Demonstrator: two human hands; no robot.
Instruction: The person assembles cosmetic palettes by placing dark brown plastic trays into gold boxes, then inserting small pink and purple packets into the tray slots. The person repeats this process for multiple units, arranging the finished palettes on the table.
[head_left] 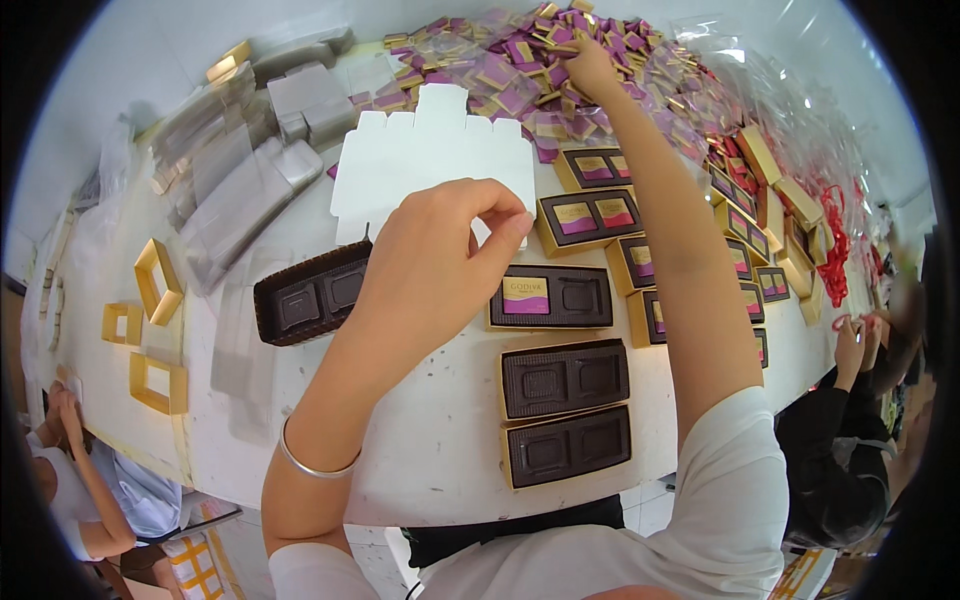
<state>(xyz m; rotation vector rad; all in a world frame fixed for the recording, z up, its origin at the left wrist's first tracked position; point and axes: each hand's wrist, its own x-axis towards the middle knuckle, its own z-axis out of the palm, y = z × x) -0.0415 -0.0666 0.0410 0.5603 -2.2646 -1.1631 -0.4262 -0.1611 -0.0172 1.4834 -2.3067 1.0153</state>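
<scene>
My left hand (pixel 440 235) is raised over the middle of the table, thumb and forefinger meeting in a pinch; whatever may lie between the tips is hidden. Below those fingertips is a gold-edged box with a dark insert (pixel 580 300), one of its two hollows filled by a purple-and-gold square. My right arm stretches to the far side, where my right hand (pixel 590 72) is at a heap of small purple-and-gold wrapped squares (pixel 500 70), its fingers drawn together among them. Two boxes with bare dark inserts (pixel 565 380) sit nearer to me. A dark corrugated tray (pixel 312 292) lies partly behind my left forearm.
A white cardboard blank (pixel 430 165) lies beyond my left hand. Filled boxes (pixel 590 218) stand in rows under my right arm. Clear plastic sleeves (pixel 245 205) and gold frames (pixel 158 382) are at left, red ribbon (pixel 835 250) at right. Other people work at both sides.
</scene>
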